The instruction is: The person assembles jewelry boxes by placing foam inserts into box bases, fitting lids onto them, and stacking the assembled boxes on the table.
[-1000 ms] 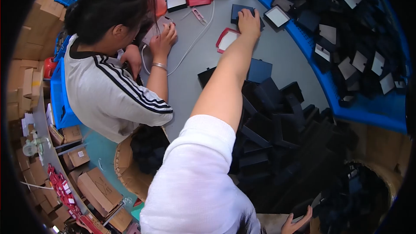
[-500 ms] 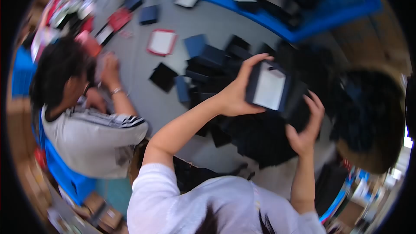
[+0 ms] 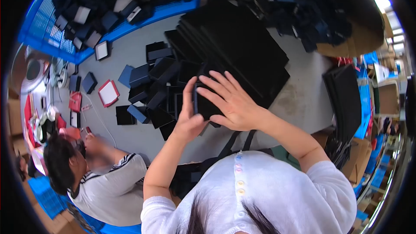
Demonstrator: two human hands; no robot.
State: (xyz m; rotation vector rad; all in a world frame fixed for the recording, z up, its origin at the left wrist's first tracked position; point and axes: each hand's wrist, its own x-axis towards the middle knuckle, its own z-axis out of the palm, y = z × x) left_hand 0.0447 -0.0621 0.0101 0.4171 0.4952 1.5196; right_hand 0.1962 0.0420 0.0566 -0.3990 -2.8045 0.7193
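The dark box point(image 3: 208, 109) lies right between my two hands, over the near-left edge of the stack of black sheets point(image 3: 247, 47). My left hand point(image 3: 188, 119) is against its left side and my right hand point(image 3: 232, 104) reaches over from the right, so neither is clearly nearer. My fingers cover so much of it that I cannot tell which way its long axis runs.

My left grip looks closed on the box, fingers up along the side and thumb across the near end. My right grip is opened out, fingers spread across the top and pointing left; whether it presses down, I cannot tell. My left forearm rises nearly straight from the elbow, while my right comes in on a slant, elbow out wide.

Just left of my left hand, loose dark boxes point(image 3: 151, 78) lie heaped on the grey surface point(image 3: 305, 104).
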